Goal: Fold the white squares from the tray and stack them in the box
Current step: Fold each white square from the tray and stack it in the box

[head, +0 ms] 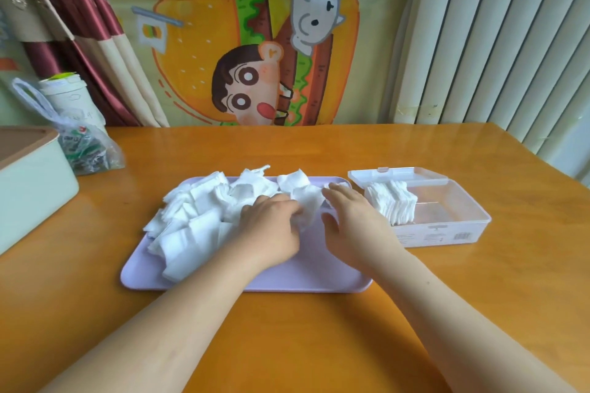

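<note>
On the orange wooden table, glossy and catching window light, I see the lilac tray as my landmark. Loose white squares lie heaped over the tray's left half and along its far edge, some spilling past the rim. My left hand rests over the tray's middle, fingers curled and pinching one square at its near edge. My right hand hovers just right of that square, fingers spread and holding nothing; whether its fingertips touch the square I cannot tell.

Right of the tray, just beside it, stands the clear box with its lid swung open toward the far side. A stack of folded squares stands on edge at the box's left end; the rest of its floor is bare.

Left of the tray, well apart, sits a pale green bin, and behind that a plastic bag and a white cup. Beyond the tray, past the table's far edge, hangs a cartoon burger cloth, with a red and cream curtain to its left and white vertical blinds to its right.
</note>
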### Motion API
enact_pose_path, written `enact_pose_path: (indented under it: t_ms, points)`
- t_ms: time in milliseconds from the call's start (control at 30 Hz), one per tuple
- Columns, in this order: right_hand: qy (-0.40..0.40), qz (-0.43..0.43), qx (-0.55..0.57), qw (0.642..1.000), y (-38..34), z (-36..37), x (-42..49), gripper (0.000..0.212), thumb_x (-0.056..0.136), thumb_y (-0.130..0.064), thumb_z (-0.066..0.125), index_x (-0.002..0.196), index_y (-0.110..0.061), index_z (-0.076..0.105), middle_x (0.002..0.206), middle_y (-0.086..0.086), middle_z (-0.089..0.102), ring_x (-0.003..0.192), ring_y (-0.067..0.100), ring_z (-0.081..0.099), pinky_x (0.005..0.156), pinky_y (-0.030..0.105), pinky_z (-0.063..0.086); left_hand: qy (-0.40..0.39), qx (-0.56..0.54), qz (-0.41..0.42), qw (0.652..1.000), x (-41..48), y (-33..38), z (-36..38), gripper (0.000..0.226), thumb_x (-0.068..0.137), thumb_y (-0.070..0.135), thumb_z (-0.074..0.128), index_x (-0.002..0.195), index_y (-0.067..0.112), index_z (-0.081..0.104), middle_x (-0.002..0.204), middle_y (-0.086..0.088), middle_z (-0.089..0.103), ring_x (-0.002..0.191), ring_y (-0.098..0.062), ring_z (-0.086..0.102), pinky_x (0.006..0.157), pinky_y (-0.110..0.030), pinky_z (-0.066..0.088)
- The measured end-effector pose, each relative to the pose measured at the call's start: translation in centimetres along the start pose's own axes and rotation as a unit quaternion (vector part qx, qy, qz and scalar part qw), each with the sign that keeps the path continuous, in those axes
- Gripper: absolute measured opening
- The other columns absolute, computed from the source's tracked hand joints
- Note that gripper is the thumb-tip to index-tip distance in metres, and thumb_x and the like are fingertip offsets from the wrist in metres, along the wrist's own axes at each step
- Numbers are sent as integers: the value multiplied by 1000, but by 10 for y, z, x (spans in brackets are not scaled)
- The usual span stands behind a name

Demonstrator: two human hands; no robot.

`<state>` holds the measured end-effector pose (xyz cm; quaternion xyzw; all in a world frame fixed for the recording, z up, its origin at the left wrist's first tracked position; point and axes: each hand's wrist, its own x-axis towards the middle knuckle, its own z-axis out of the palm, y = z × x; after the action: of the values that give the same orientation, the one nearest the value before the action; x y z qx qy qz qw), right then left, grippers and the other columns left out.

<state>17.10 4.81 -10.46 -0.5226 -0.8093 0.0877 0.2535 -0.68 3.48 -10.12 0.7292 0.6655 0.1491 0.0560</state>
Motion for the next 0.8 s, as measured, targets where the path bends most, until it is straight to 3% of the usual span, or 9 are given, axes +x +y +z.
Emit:
enact_pose_path:
  t_ms: [100, 200, 333, 433, 500, 567, 667, 733, 800]
  points:
    - [-87, 10, -58, 994, 2, 7, 4, 69, 95, -24, 41, 158, -2, 28, 169, 15, 24, 160, 33, 12, 128, 42, 18, 42, -75, 2, 996, -3, -5, 6, 30, 81, 32, 48, 97, 29, 73, 105, 14, 69, 109, -21, 59, 89, -41, 49]
    - [-139, 71, -45, 987, 4, 8, 19, 73, 93, -23, 35, 161, -2, 18, 171, 14, 15, 161, 30, 3, 129, 41, 11, 83, -103, -10, 991, 1, -9, 12, 19, 88, 35, 62, 75, 24, 69, 79, 12, 64, 90, -20, 61, 77, -39, 51]
    - [-188, 113, -93, 971, -3, 1, 43, 57, 95, -13, 49, 149, -3, 34, 160, 15, 33, 154, 32, 23, 122, 42, 26, 98, -108, -51, 988, 9, -3, 9, 26, 79, 42, 77, 73, 18, 71, 72, 7, 64, 85, -22, 60, 77, -36, 51]
    - [-223, 125, -160, 954, -15, -4, 55, 52, 98, -12, 48, 149, -8, 39, 151, 10, 48, 143, 31, 43, 110, 40, 39, 88, -105, -47, 990, 11, 3, 4, 17, 77, 30, 78, 91, 25, 71, 86, 13, 64, 104, -20, 55, 81, -34, 37]
    - [-227, 125, -178, 949, -16, -5, 59, 48, 96, -10, 50, 144, -8, 46, 135, 11, 60, 126, 30, 58, 91, 35, 49, 84, -90, -24, 992, 11, 2, 4, 26, 80, 22, 74, 105, 29, 70, 100, 14, 69, 111, -19, 52, 78, -34, 26]
    - [-217, 117, -174, 953, -14, -7, 56, 41, 94, -7, 50, 135, -7, 50, 106, 9, 63, 96, 29, 63, 65, 31, 44, 91, -91, -5, 992, 9, 0, 4, 35, 82, 14, 70, 113, 31, 67, 99, 14, 68, 110, -18, 52, 77, -35, 23]
    - [-189, 104, -148, 965, -15, -17, 44, 40, 94, -7, 53, 133, -4, 43, 94, 6, 55, 83, 29, 55, 54, 31, 36, 84, -116, -1, 990, 8, -4, 3, 47, 85, 15, 70, 127, 33, 61, 93, 16, 59, 109, -17, 51, 83, -36, 30]
    - [-161, 99, -128, 974, -15, -24, 36, 41, 94, -8, 55, 133, -6, 44, 94, 8, 56, 83, 29, 55, 58, 32, 39, 72, -127, 2, 989, 6, -5, 0, 37, 86, 19, 69, 120, 33, 65, 92, 17, 57, 110, -18, 51, 87, -36, 35]
    - [-152, 102, -117, 976, -13, -27, 31, 40, 90, -5, 56, 129, -7, 47, 98, 10, 59, 86, 29, 54, 63, 30, 40, 72, -138, 10, 988, 3, -7, -3, 13, 84, 22, 66, 92, 32, 65, 85, 14, 55, 104, -21, 51, 87, -36, 39]
